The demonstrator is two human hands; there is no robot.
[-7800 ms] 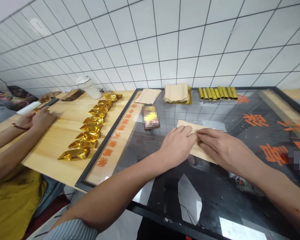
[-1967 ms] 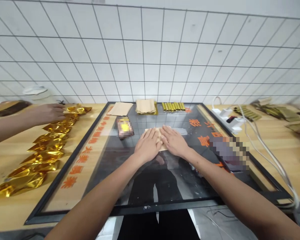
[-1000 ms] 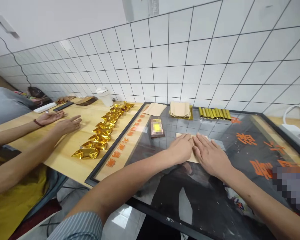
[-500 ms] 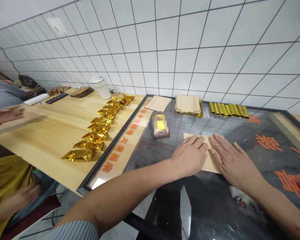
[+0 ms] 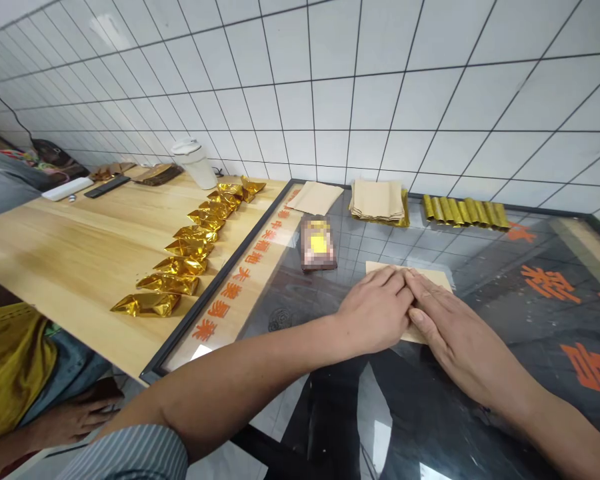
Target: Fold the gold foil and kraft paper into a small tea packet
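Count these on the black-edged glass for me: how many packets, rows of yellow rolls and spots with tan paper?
Packet: 1
Row of yellow rolls: 1
Spots with tan paper: 3 (left paper, thick stack, piece under the left hand and right hand)
Total: 5

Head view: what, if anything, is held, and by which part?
Cannot tell: the left hand and right hand cover the middle of a tan rectangular paper sheet, hiding any grip there.

Left hand (image 5: 377, 313), fingers (image 5: 393, 281) bent, touching flatter right hand (image 5: 445, 320), forearms (image 5: 260, 363) converging
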